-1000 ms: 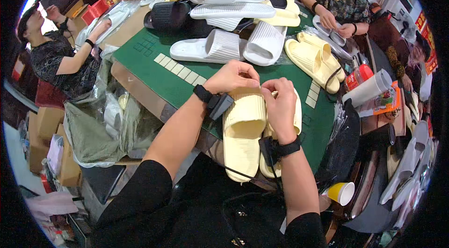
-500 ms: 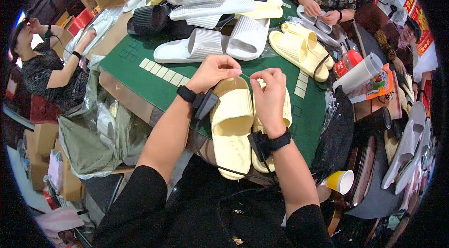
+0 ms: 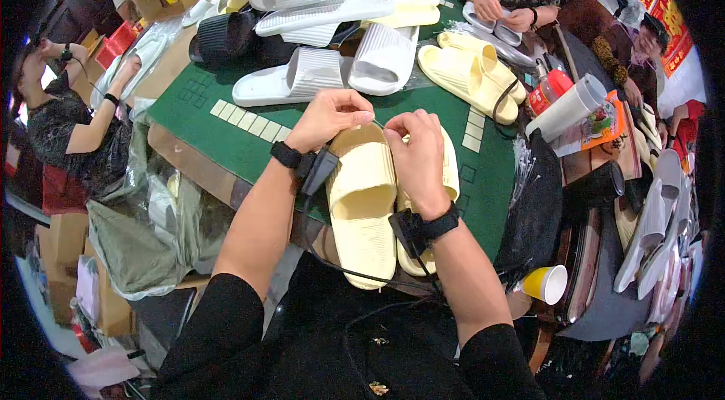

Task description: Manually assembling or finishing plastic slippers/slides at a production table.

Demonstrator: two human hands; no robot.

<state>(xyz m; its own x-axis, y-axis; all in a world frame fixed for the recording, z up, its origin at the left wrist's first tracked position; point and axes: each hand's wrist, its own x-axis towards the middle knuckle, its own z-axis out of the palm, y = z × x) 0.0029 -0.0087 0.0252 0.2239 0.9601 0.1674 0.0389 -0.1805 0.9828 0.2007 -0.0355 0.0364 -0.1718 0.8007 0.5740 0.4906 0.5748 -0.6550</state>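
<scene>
A pair of pale yellow slippers, the left slipper (image 3: 364, 196) and the partly covered right slipper (image 3: 451, 166), lies side by side at the table's near edge. Over the toe of the left one, my left hand (image 3: 332, 121) is closed in a pinch. My right hand (image 3: 418, 155) pinches just beside it, above the right slipper, hiding much of its strap. Between the fingertips runs a thin strand (image 3: 377, 123), barely visible; its ends are hidden in my fingers. Black straps with small dark boxes sit on both my wrists.
Grey, black and yellow slippers (image 3: 317, 15) are heaped on the green table (image 3: 204, 109). A tied yellow pair (image 3: 472, 72) lies right of them. Thin white plastic strands (image 3: 525, 177) rest at the right edge, near a yellow paper cup (image 3: 545, 284). Co-workers sit left and across.
My hands have drawn slightly closer together, and less of the strand shows between them. The whole scene sits a little further left in view.
</scene>
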